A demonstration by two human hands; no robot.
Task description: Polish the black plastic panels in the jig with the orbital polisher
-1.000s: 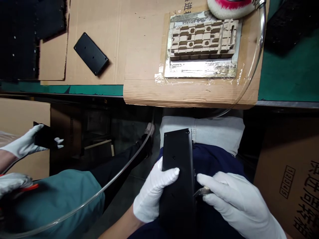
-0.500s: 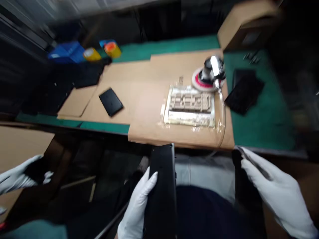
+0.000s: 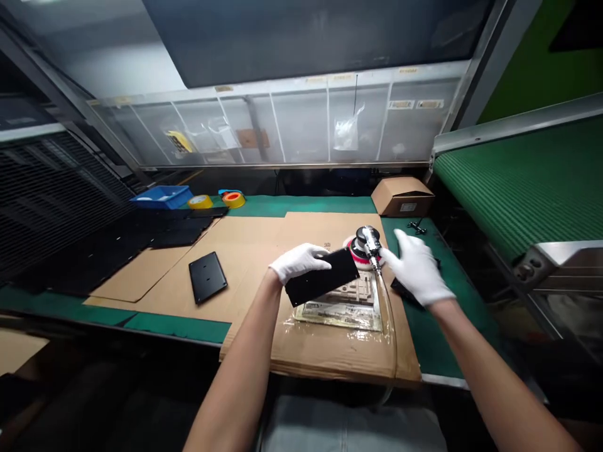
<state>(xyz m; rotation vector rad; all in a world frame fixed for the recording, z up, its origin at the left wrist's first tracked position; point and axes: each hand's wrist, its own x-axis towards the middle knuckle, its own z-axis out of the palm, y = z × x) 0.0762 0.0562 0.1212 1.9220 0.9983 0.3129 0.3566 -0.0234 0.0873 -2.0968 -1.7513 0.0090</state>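
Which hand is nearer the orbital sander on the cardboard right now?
The right hand is nearer, its fingertips reaching just beside the right of the orbital sander. The left hand is farther away on the sander's left, gripping a black panel.

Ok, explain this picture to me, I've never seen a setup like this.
This view comes from a camera worn on a person's head, looking forward and down at their own arms. The left hand, in a white glove, holds a flat black panel. The right hand, also gloved, is open beside a handheld orbital sander, which has a red and white pad and a clear hose. Below them, a sheet of cardboard carries a tan moulded block taped down under clear film. A second black panel lies on cardboard further left, and a green bench mat shows beyond.
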